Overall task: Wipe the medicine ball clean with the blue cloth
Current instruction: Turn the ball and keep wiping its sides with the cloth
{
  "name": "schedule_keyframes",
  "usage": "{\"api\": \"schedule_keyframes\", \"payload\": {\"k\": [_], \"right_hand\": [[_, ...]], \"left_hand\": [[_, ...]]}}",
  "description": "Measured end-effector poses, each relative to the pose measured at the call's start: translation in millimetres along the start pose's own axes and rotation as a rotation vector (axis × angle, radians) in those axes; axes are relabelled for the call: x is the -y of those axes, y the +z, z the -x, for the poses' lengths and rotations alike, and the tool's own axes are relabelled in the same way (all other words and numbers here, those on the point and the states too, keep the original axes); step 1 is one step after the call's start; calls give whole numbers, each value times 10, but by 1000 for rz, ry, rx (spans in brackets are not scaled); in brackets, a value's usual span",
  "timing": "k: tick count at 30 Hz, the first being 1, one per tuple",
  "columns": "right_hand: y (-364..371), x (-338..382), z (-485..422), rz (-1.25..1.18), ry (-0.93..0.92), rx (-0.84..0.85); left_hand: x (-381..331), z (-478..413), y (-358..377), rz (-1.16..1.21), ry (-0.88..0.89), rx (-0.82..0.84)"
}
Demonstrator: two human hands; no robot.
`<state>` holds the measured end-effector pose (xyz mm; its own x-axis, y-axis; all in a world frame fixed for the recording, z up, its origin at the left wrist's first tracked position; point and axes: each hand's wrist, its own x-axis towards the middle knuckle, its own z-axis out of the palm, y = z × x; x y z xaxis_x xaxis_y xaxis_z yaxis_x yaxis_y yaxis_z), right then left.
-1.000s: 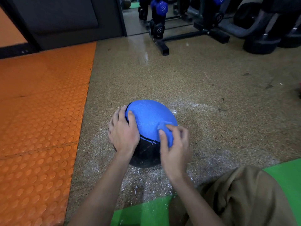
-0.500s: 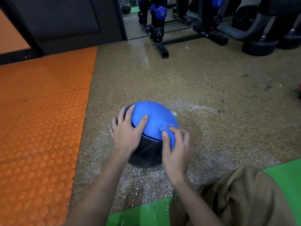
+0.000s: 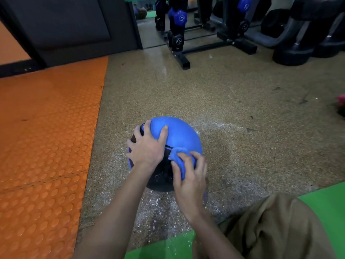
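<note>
Fingers (image 3: 201,166) pinch cloth (image 3: 181,169) against ball (image 3: 177,131), blue half up.

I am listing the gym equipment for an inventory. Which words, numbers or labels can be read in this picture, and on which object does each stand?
Black dumbbell: a white number, perhaps "20", too blurred to be sure.
Blue dumbbell above it: a white mark, unreadable.
Second blue dumbbell, further right: a white mark, unreadable.
Ball and cloth: no text visible.
</note>
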<state>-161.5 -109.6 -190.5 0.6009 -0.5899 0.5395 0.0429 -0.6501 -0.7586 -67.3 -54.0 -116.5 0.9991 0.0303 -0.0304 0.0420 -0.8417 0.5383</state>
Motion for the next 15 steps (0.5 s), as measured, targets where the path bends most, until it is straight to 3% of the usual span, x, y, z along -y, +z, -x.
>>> {"api": "schedule_keyframes", "payload": {"k": [2, 5, 7, 9, 13, 15], "right_hand": [[34, -154, -77, -55, 139, -55], [24, -381, -207, -244, 539, -51], [25, -395, -258, -260, 637, -49], [19, -193, -221, -131, 416, -76], [107, 4, 34, 124, -145, 44], [133, -115, 40, 134, -180, 35]], "left_hand": [[-8, -39, -25, -40, -10, 25], [-25, -72, -28, -66, -37, 30], [-61, -59, -6, -59, -66, 17], [-102, -68, 6, -69, -81, 6], [-110, -139, -25, -104, -76, 7], [-99, -166, -45, -121, -61, 9]]}}
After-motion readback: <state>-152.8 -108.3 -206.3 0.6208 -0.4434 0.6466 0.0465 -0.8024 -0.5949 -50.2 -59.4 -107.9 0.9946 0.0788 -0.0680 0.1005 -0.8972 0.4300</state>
